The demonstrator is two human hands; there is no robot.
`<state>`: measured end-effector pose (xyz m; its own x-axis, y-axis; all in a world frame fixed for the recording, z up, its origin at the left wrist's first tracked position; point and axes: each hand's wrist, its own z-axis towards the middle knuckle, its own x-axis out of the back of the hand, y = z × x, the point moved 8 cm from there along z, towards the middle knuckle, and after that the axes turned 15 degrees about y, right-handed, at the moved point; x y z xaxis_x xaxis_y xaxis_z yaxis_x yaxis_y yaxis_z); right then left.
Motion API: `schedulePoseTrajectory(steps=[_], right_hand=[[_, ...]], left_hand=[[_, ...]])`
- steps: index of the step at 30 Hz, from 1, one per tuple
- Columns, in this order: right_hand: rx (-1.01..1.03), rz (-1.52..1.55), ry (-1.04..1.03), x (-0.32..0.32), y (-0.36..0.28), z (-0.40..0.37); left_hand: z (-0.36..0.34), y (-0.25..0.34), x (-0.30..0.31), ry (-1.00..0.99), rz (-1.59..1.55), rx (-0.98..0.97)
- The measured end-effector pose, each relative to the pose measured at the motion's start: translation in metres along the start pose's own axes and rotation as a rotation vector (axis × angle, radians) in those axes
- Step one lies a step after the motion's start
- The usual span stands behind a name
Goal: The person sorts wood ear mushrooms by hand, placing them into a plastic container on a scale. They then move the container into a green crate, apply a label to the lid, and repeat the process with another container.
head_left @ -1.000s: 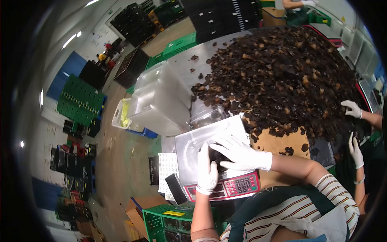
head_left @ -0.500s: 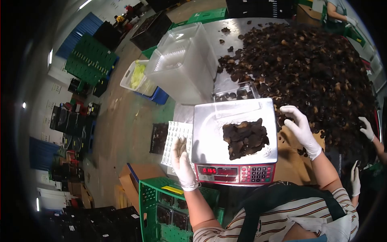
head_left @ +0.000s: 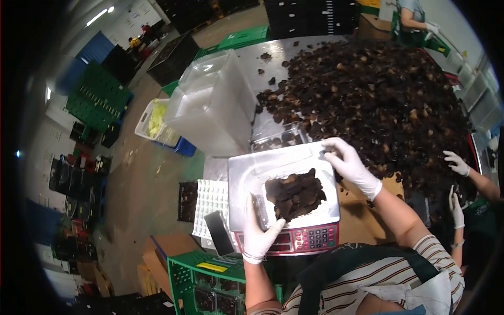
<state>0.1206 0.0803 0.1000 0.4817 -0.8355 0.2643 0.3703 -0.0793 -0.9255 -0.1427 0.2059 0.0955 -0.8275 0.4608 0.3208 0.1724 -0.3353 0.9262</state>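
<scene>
Over on the left, we see stacked green crates (head_left: 97, 100) on the floor, then a white basket (head_left: 142, 126) of yellowish leaves. Next come an open green crate (head_left: 178, 283) holding clear packs, a white sheet (head_left: 211, 207) with rows of labels, and a tall stack of plastic tubs (head_left: 215, 113) on the desk (head_left: 275, 48). A dark phone (head_left: 219, 231) lies against the near left corner of the scale (head_left: 242, 168).

Our left hand (head_left: 261, 228) is over the left side of the scale, thumb spread apart from the fingers and close to the near edge of a clear tray (head_left: 262, 210); we cannot tell if it touches. Dark mushrooms (head_left: 296, 194) lie bunched in that tray, on the scale's metal plate. At the plate's far right corner is our right hand (head_left: 353, 167), its fingers curved, thumb apart, clasping nothing that we can see.

Beyond it spreads a big mushroom heap (head_left: 378, 115), with brown cardboard (head_left: 388, 210) at its near edge. Farthest right, we see a co-worker's two gloved hands (head_left: 458, 164) beside the heap.
</scene>
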Motion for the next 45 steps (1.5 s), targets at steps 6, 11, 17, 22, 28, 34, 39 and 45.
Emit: schedulePoseTrajectory(steps=[6, 11, 17, 22, 28, 34, 39, 45], right_hand=[[-0.026, -0.003, -0.135, 0.011, 0.004, -0.018], [-0.107, -0.457, -0.163, 0.095, 0.016, -0.05], [0.061, -0.752, -0.081, 0.148, 0.069, -0.135], [-0.534, -0.104, -0.026, 0.15, 0.105, -0.157], [-0.665, 0.491, -0.207, 0.098, 0.05, -0.132], [-0.036, 0.193, -0.298, 0.036, -0.036, -0.091], [0.804, -0.105, -0.324, -0.041, -0.113, -0.087], [0.968, -0.509, -0.544, -0.102, -0.093, -0.094]], left_hand=[[0.008, 0.006, -0.017, 0.036, 0.268, -0.163], [0.005, -0.009, -0.01, -0.049, 0.067, 0.01], [0.0, -0.018, -0.008, -0.059, -0.211, 0.272], [-0.003, -0.004, -0.018, -0.093, -0.198, 0.243], [-0.007, 0.002, -0.024, -0.135, -0.216, 0.222], [-0.013, -0.012, -0.02, -0.14, -0.236, 0.236], [-0.016, -0.014, -0.015, -0.127, -0.129, 0.171], [-0.02, -0.018, -0.007, -0.079, -0.087, 0.113]])
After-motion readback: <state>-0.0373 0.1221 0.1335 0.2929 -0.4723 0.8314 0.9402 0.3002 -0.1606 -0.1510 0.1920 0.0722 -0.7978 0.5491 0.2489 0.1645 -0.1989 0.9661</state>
